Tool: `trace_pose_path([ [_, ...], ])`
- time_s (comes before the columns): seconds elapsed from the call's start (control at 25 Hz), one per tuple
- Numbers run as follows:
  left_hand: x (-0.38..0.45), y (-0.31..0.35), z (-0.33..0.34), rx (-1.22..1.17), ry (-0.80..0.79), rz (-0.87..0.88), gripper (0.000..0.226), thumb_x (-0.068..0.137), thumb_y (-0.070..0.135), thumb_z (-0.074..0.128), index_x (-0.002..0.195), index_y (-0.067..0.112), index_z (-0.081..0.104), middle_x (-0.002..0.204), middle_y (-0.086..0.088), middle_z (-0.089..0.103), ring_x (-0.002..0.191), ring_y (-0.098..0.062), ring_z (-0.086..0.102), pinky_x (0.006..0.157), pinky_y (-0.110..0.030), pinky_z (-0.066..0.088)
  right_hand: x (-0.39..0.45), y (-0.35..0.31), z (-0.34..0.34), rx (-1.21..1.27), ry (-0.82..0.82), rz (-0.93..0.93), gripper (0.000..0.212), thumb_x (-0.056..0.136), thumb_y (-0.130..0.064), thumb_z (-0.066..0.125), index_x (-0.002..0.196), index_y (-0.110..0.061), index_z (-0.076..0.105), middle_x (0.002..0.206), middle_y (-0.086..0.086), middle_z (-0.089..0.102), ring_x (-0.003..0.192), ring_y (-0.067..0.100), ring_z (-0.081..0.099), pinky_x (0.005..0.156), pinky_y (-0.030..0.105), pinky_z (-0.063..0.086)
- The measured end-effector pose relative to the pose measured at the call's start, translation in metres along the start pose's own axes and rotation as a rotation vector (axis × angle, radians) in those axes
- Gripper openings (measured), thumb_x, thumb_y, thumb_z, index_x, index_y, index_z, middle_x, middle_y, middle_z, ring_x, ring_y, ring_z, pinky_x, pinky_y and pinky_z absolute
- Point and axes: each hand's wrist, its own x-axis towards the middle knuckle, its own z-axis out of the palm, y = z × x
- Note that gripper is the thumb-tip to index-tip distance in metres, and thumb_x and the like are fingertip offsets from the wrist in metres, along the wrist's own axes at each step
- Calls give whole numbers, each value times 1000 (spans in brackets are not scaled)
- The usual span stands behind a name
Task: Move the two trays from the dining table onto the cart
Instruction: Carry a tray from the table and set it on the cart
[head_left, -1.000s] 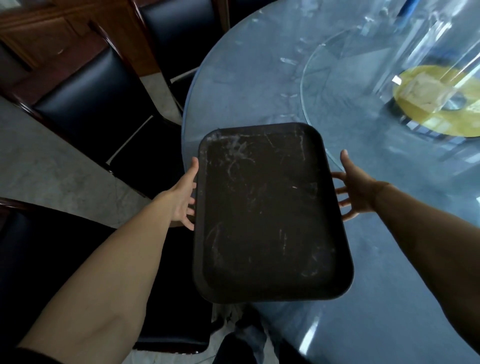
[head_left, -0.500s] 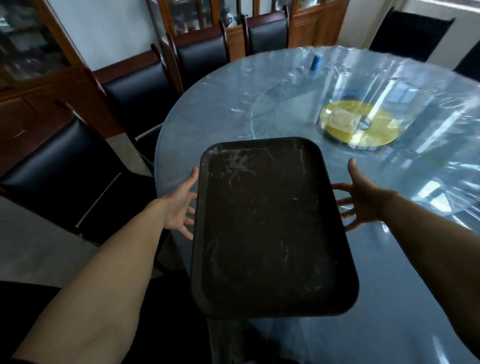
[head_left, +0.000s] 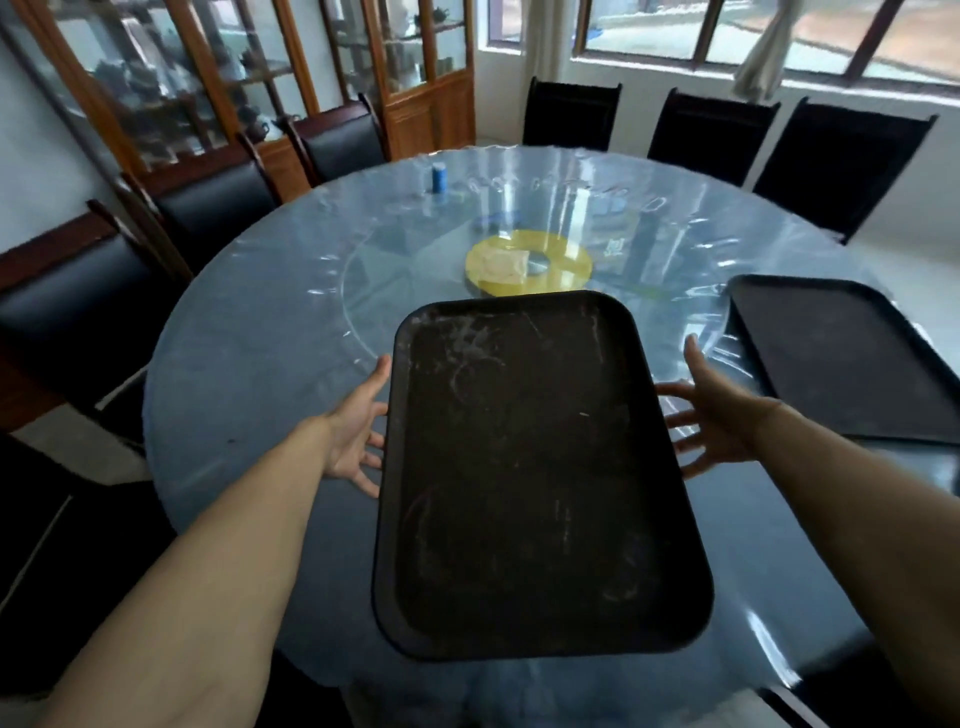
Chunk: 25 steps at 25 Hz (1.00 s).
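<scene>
My left hand (head_left: 358, 431) is at the left edge of the near tray (head_left: 530, 478), thumb by the rim and fingers spread under it. I think it holds the tray up, but I cannot tell if it grips. The near tray looks lifted above the table (head_left: 249, 364), in front of the yellow ring (head_left: 530, 262). My right hand (head_left: 717, 415) is at the tray's right edge, fingers wide open, maybe just beside it. The other tray (head_left: 852, 364) lies flat on the table, right of the near tray. I see no cart. If I turn fast with such loose hands, the tray could slip and fall
</scene>
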Motion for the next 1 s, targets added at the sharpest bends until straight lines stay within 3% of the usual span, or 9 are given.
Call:
trace_pose_path([
  [0.4, -21, 47, 199, 280, -216, 83, 128, 46, 99, 34, 154, 31, 29, 147, -23, 42, 135, -45, 39, 92, -69, 39, -117, 105, -179, 258, 256, -13, 104, 63, -99, 19, 132, -30, 56, 129, 18, 57, 114, 42, 56, 81, 57, 51],
  [0.52, -35, 54, 270, 345, -280, 110, 127, 46, 100, 34, 151, 30, 32, 138, -21, 50, 126, -43, 48, 85, -65, 42, -159, 143, -231, 328, 328, -38, 104, 62, -99, 20, 125, -28, 62, 127, 18, 59, 108, 40, 59, 79, 53, 51],
  [0.68, -56, 60, 373, 440, -376, 164, 122, 46, 102, 30, 142, 29, 45, 128, -21, 57, 114, -40, 57, 83, -60, 49, -228, 192, -298, 414, 429, -63, 101, 64, -99, 22, 116, -24, 64, 116, 19, 61, 101, 42, 59, 65, 56, 55],
  [0.84, -80, 63, 482, 545, -496, 214, 112, 49, 102, 33, 130, 27, 55, 127, -23, 58, 114, -42, 57, 86, -61, 50, -304, 250, -362, 500, 557, -78, 94, 69, -96, 16, 116, -28, 60, 117, 17, 58, 99, 37, 58, 73, 49, 51],
  [1.0, -102, 61, 578, 641, -616, 231, 89, 58, 101, 30, 102, 29, 59, 121, -21, 59, 111, -39, 58, 85, -61, 50, -363, 309, -397, 586, 688, -88, 95, 68, -96, 18, 120, -29, 60, 124, 16, 58, 110, 40, 58, 83, 56, 50],
])
